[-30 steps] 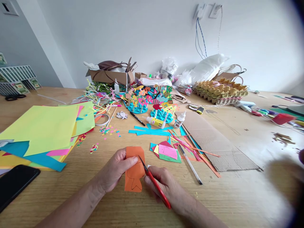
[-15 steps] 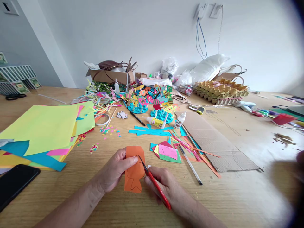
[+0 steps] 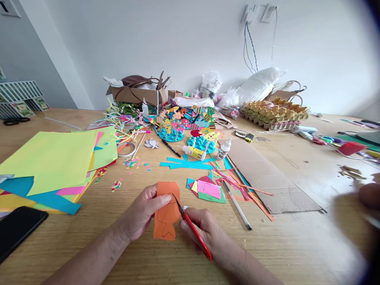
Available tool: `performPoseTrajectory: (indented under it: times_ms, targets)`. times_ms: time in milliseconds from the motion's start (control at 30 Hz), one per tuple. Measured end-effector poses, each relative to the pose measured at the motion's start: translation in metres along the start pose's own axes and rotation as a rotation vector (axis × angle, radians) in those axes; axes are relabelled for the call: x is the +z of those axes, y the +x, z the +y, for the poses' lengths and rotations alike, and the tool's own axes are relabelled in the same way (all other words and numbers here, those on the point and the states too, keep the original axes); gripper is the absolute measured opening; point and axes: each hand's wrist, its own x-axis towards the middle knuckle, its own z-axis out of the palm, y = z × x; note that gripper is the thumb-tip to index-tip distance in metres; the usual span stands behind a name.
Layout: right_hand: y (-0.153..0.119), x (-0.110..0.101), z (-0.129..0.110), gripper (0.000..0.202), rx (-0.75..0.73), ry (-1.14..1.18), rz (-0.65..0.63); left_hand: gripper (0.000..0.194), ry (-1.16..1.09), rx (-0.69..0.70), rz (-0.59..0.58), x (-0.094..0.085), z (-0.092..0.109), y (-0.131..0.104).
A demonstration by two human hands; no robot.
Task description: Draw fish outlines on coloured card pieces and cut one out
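An orange piece of paper [image 3: 165, 226] with a fish outline drawn in dark pen stands upright in my left hand [image 3: 145, 211], the thumb pressed on its front. My right hand [image 3: 204, 229] is wrapped round red-handled scissors [image 3: 196, 234], whose dark blades reach up over the paper's right side near the drawn line. Whether the blades are parted I cannot tell. Just beyond my hands lies a small stack of coloured paper pieces [image 3: 209, 190], the pink one on top bearing a drawn outline. A pen [image 3: 237, 206] lies right of that stack.
Coloured sheets [image 3: 59, 158] and a black phone [image 3: 20, 229] lie at left. Glue bottles [image 3: 224, 149], blue paper strips [image 3: 181, 163] and decorated paper fish on blue bases [image 3: 172, 134] stand or lie ahead. Flat cardboard [image 3: 267, 178] and egg trays [image 3: 273, 114] are at right. A blurred hand [image 3: 369, 196] shows at the right edge.
The view has shifted slightly. The lower end of the orange paper has swung a little to the left. At the right edge the blurred hand has come further into view.
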Motion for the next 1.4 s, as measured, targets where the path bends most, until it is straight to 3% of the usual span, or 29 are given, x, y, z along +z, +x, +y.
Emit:
performPoseTrajectory:
  times_ms: [333,833,1400]
  targets:
    - [-0.0001,-0.0015,-0.0028,0.047,0.05,-0.039,-0.012,0.025,0.004,-0.03,-0.043,0.0034,0.0009,-0.0008]
    - [-0.0003,-0.0019,-0.0033,0.05,0.005,-0.021,-0.021,0.022,-0.033,-0.042,-0.072,0.0026,0.0047,-0.0008]
    - [-0.0024,-0.004,-0.0046,0.034,-0.015,-0.065,-0.069,0.027,0.098,-0.098,-0.07,-0.0035,0.0071,0.0002]
